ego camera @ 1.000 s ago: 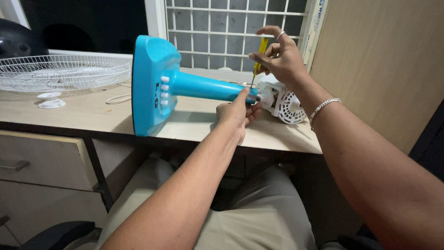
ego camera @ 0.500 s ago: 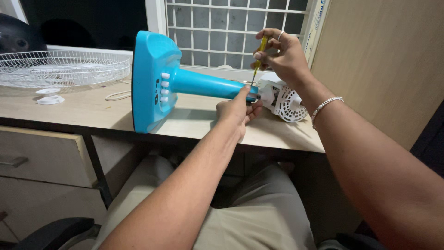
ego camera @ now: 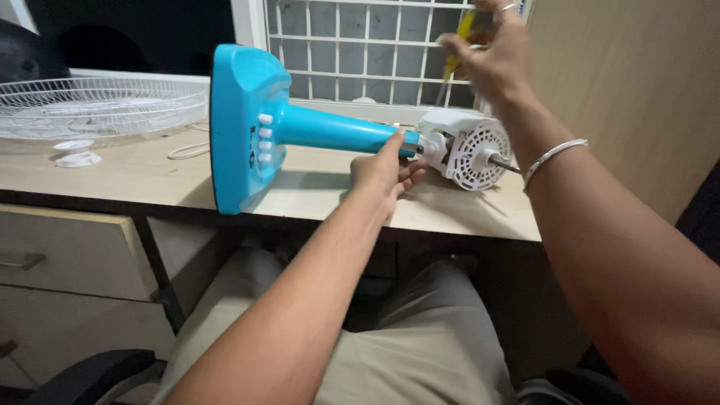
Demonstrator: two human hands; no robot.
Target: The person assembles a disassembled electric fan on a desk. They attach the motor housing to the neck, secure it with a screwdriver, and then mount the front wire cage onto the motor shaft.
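Observation:
A blue table-fan stand (ego camera: 259, 127) lies on its side on the wooden desk (ego camera: 135, 180), its base to the left and its neck pointing right. My left hand (ego camera: 386, 171) grips the neck's right end from below, thumb along the tube. A white motor housing (ego camera: 469, 150) with a metal shaft sticks out at that end. My right hand (ego camera: 491, 52) is raised above the motor, shut on a yellow-handled screwdriver (ego camera: 459, 41) held clear of the fan.
A white wire fan guard (ego camera: 97, 101) lies at the desk's back left, with small white plastic parts (ego camera: 75, 154) and a cable in front of it. A barred window stands behind, a wooden panel (ego camera: 622, 97) to the right, drawers (ego camera: 67, 255) below left.
My right hand has lifted the screwdriver up and to the right, off the joint between neck and motor. The motor housing is now uncovered. My left hand keeps its hold.

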